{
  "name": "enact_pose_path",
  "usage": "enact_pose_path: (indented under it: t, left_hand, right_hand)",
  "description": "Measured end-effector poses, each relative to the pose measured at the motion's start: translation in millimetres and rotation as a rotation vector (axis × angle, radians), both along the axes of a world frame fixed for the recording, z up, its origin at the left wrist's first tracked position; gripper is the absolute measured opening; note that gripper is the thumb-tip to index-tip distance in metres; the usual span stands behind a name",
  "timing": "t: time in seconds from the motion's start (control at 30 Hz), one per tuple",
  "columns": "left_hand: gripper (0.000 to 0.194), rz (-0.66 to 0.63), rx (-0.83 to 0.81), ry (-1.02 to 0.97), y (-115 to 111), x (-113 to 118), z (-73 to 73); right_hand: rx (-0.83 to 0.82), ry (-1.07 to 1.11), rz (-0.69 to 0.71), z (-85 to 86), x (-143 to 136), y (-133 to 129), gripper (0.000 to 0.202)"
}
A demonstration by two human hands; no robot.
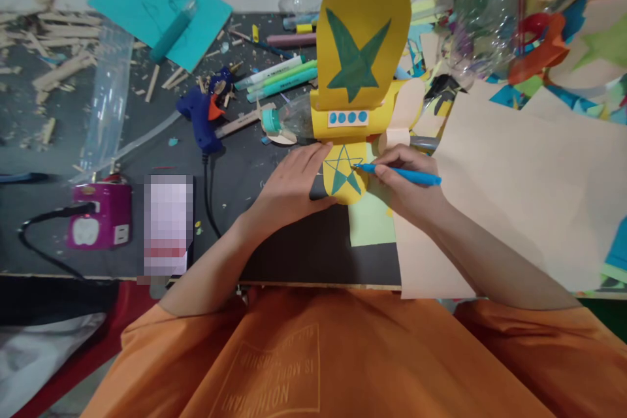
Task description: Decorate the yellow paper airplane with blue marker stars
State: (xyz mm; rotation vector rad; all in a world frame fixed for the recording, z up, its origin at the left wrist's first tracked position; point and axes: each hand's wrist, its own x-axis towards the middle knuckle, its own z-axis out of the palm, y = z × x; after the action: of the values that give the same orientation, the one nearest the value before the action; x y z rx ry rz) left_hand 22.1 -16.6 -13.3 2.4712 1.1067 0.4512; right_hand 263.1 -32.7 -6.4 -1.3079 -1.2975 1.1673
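Right hand [409, 186] clamped on blue pen [404, 174], tip at star on yellow card [345, 173]; left hand [294, 179] flat, fingers together, pressing card onto surface [245, 163].

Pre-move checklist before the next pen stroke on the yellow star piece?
1. Right hand has grip on blue pen: ok.
2. Pen tip on the outlined star: ok.
3. Left hand pressing the yellow paper craft flat: ok.
4. Star fill: partly done, not ok.
5. Glue gun away from both hands: ok.
6. Glue gun hot or off: cannot tell.
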Motion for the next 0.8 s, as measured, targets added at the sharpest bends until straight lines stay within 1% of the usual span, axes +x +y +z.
enact_pose_path:
  t: [0.07,0.13,0.27,0.43,0.5,0.7,0.8]
  left_hand:
    - [0.079,0.004,-0.019,0.017,0,0,1.1]
    - [0.080,0.016,-0.038,0.038,0,0,2.1]
    - [0.079,0.018,-0.023,0.036,0,0,2.2]
    - [0.076,-0.006,0.002,-0.009,-1,0,1.2]
    - [0.078,0.009,-0.014,0.002,-2,1,1.4]
    - [0.082,0.056,-0.064,-0.001,-3,3,3.1]
    - [0.083,0.059,-0.070,-0.003,-3,2,3.0]
  right_hand:
    - [0.003,0.036,-0.022,-1.7,2,3,0.038]
    - [-0.005,0.055,-0.005,-2.7,3,5,0.038]
    - [0.015,0.017,0.018,-2.4,4,2,0.025]
    - [-0.052,-0.013,0.058,1.1,4,-2,0.014]
    - [-0.076,-0.011,0.059,3.0,4,-1,0.017]
    - [-0.104,0.023,0.049,6.5,1,8,0.042]
    - [-0.088,0.042,0.055,5.2,1,14,0.043]
